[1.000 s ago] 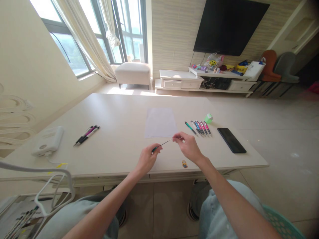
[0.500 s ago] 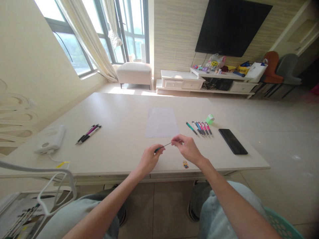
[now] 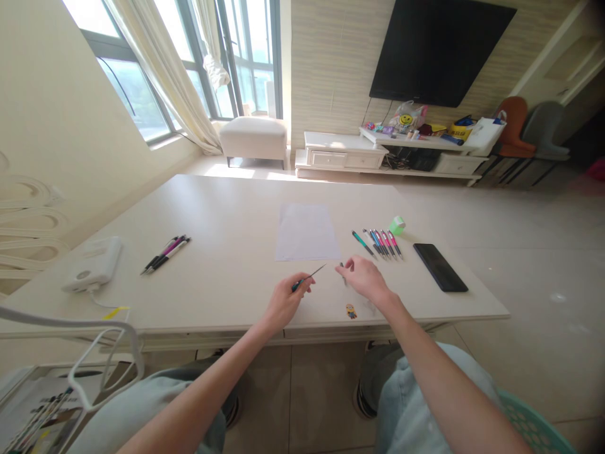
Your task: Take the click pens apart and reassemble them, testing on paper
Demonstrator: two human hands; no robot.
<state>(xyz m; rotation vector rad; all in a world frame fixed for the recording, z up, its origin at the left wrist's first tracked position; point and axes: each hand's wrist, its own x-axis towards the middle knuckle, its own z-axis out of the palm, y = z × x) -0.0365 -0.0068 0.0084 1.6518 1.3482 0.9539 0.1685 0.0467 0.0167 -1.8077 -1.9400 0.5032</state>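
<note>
My left hand [image 3: 288, 296] is closed around a teal pen barrel [image 3: 297, 285]. A thin dark refill [image 3: 317, 271] sticks out of it, pointing up and right. My right hand [image 3: 365, 277] is just to the right, pinching a small dark pen part [image 3: 343, 273], apart from the refill tip. Fingers hide some of that part. Beyond both hands lies a white sheet of paper [image 3: 307, 233]. Several coloured pens [image 3: 382, 244] rest in a row past my right hand. A little yellow cartoon figure [image 3: 350, 311] lies near the front edge of the table.
On the table [image 3: 227, 277], a black phone [image 3: 439, 267] and a green-and-white object [image 3: 397, 225] lie at right. At left are several dark, purple and white pens [image 3: 166, 255] and a white device [image 3: 94, 265] with a cable. A white curved frame [image 3: 127, 328] stands at lower left.
My right hand has moved slightly right, away from the refill tip, with the small pen part between its fingers. My left hand stays almost in place, and more of the refill shows.
</note>
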